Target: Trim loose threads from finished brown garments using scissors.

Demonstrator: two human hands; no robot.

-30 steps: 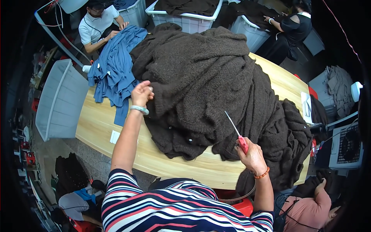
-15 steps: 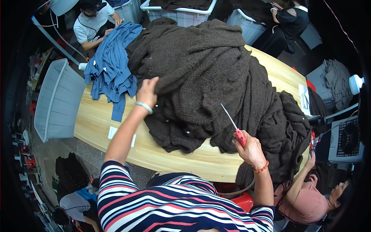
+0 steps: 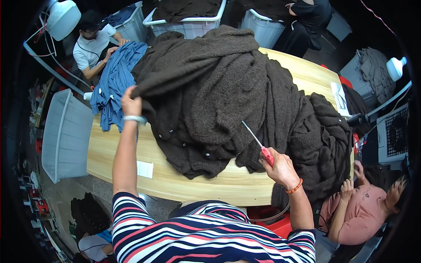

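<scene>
Dark brown knit pile (image 3: 237,83): located between and beyond both hands, heaped on the table (image 3: 210,193). The left hand (image 3: 131,104) is closed on an edge of it, fingers pinching; the cloth runs from that grip in a long raised fold, apparently drawn aside to spread the layer. The right hand (image 3: 281,169) is wrapped round a red-handled tool (image 3: 267,156), probably scissors, its slim blade pointing away from the body over the knit — contact at the tip cannot be told. This hold seems meant to keep the point ready and off the left fingers.

Between the grips, shiny buttons (image 3: 207,154) show on the lower folds. Nearer the body than the left grip lies a white paper (image 3: 144,169). Just beyond that grip sits blue cloth (image 3: 116,72) — handled by a co-worker (image 3: 93,49); farther left stands a pale bin (image 3: 56,136).
</scene>
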